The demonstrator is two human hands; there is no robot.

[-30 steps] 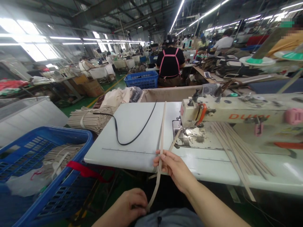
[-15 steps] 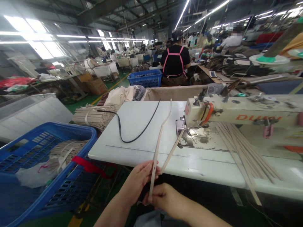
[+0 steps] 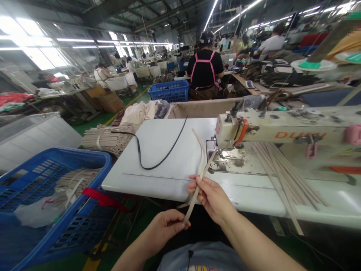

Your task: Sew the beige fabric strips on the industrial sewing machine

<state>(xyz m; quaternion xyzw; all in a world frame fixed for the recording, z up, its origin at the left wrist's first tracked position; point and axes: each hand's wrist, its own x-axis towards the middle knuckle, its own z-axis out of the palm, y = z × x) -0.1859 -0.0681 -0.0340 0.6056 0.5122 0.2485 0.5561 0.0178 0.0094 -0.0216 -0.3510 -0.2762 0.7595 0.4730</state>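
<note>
A narrow beige fabric strap is stretched between my two hands at the front edge of the white sewing table. My left hand pinches its lower end. Higher up, my right hand grips the strap between thumb and fingers. From there one length runs up to the needle area of the sewing machine, and another lies bent on the tabletop. To the left on the table curves a thin black strap. Several more beige straps lie under the machine arm.
A blue plastic basket with bundled straps and a plastic bag stands at the left. Beside the table lies a tied bundle of beige straps. Ahead, a person in a pink-strapped apron sits near another blue basket.
My right hand has moved up along the strap, and my left hand has come down to its lower end. The strap's far end has swung and bent on the table. The view shifted slightly.
</note>
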